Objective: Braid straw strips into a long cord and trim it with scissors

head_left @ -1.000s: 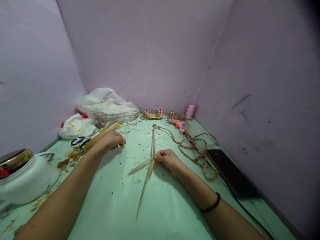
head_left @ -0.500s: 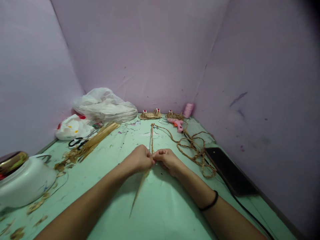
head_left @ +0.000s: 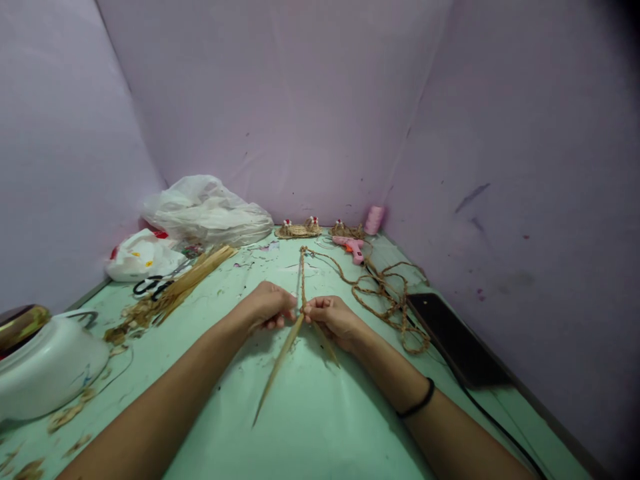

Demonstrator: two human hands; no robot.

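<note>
A thin braided cord of brown plant fibre (head_left: 303, 277) runs toward me down the middle of the table. At its near end my right hand (head_left: 331, 320) pinches it between thumb and fingers. From this point a pale flat fibre strip (head_left: 279, 370) slants down to the left, and a shorter strip (head_left: 327, 348) sticks out below my right hand. My left hand (head_left: 270, 305) is just left of the braid, fingers curled together. Whether a strand is in its fingertips I cannot make out.
Loose rope (head_left: 377, 290), a pink glue gun (head_left: 354, 248) and a black phone (head_left: 455, 340) lie right. Dry fibre strips (head_left: 195, 280), black-handled scissors (head_left: 150, 287), a plastic bag (head_left: 210, 213) and a white container (head_left: 55, 363) stand left. A pink thread spool (head_left: 375, 220) is behind.
My left hand has moved back, up and left from the braid's end. My right hand stays there. A second strip now shows below it.
</note>
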